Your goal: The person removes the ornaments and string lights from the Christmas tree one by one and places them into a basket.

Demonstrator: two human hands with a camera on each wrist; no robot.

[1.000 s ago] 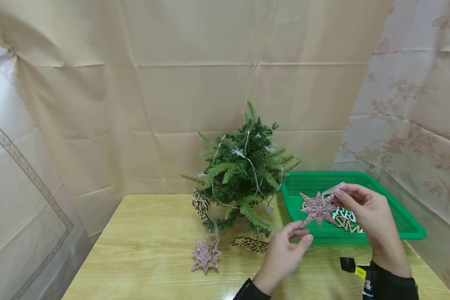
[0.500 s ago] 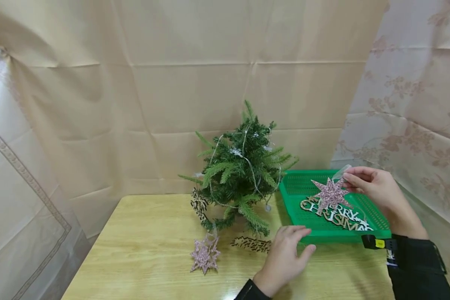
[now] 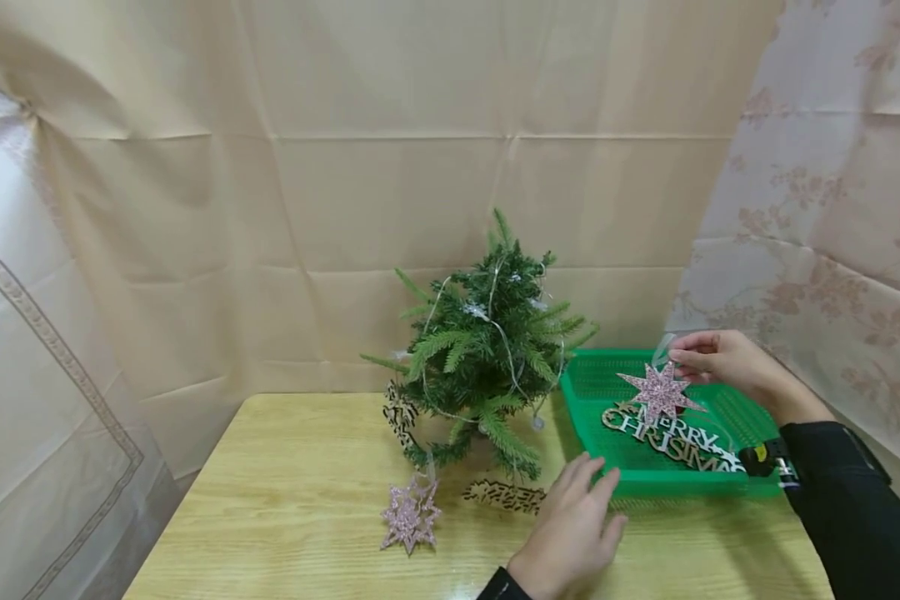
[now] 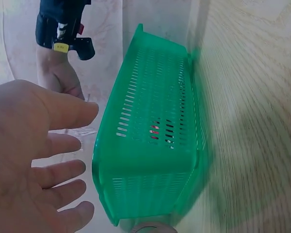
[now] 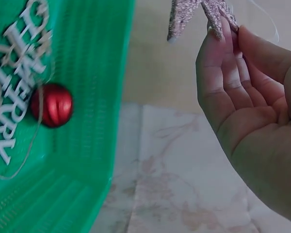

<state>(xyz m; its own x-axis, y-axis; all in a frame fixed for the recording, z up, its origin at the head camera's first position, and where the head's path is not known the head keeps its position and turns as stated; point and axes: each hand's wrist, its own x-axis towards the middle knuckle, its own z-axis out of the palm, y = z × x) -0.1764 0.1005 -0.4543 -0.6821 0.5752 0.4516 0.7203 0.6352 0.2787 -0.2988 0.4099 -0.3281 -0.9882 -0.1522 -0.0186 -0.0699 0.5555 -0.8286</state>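
My right hand (image 3: 735, 367) pinches a pink glitter star ornament (image 3: 660, 392) near its ribbon loop, above the green plastic basket (image 3: 607, 475). In the right wrist view, thumb and fingertips meet at the points of the star (image 5: 182, 19). My left hand (image 3: 573, 525) holds nothing; its fingers are spread close to the basket's front left corner. Inside the basket lie "MERRY CHRISTMAS" letter signs (image 3: 675, 437) and a red ball ornament (image 5: 56, 105), which the star mostly hides in the head view.
A small artificial Christmas tree (image 3: 487, 358) wound with a light string stands left of the basket. Pink star ornaments (image 3: 410, 517) lie before it on the wooden table (image 3: 285, 500). Wooden letter signs (image 3: 504, 496) rest at its foot. Curtains (image 3: 382, 192) hang behind.
My right hand has carried the star up and away from my left hand, then slightly left over the basket. My left hand has let its fingers spread and stays near the basket's corner.
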